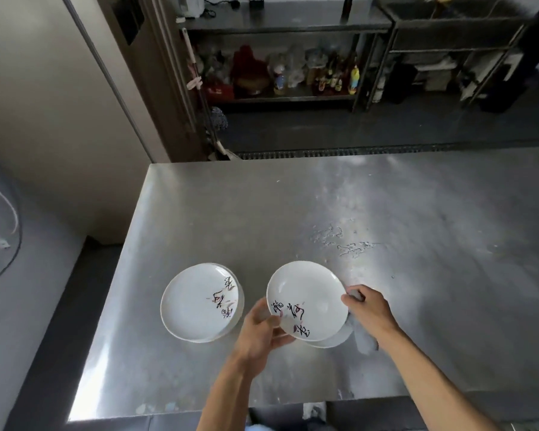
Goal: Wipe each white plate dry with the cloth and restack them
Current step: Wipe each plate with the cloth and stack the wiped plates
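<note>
A white plate (305, 297) with black painted characters is held above the steel table (293, 206). My left hand (262, 332) grips its near-left rim, thumb on top. My right hand (366, 307) holds the plate's right rim together with a pale grey cloth (363, 335), which hangs down below the hand. Another white plate (339, 337) lies under the held one, mostly hidden by it. To the left, a stack of white plates (199, 301) with the same painted marks sits on the table.
Water droplets (339, 241) lie on the table behind the plates. The table's left edge runs near the stack, and its near edge is close to my body. Metal shelving (277, 57) with bottles stands across the floor.
</note>
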Action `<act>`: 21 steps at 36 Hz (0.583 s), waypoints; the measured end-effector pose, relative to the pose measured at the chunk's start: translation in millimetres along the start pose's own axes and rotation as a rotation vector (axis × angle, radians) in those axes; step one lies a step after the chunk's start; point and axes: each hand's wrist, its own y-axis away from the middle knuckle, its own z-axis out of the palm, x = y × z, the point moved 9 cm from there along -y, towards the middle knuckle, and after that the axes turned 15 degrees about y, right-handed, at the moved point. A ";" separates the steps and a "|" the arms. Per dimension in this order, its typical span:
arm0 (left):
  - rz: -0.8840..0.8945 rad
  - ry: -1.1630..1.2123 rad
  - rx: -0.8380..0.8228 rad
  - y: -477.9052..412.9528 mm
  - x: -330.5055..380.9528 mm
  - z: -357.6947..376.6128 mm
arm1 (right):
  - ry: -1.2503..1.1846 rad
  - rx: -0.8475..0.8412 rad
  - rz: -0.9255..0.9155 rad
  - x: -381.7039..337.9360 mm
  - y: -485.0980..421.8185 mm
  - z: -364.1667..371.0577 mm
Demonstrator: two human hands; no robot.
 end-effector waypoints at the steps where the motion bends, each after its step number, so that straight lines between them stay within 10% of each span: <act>1: -0.022 -0.002 0.000 -2.1 -5.9 2.4 | -0.008 0.002 0.019 8.2 0.2 -2.0; 21: -0.084 -0.227 0.158 -33.9 -37.4 2.6 | 0.053 -0.030 0.154 62.6 -12.5 6.8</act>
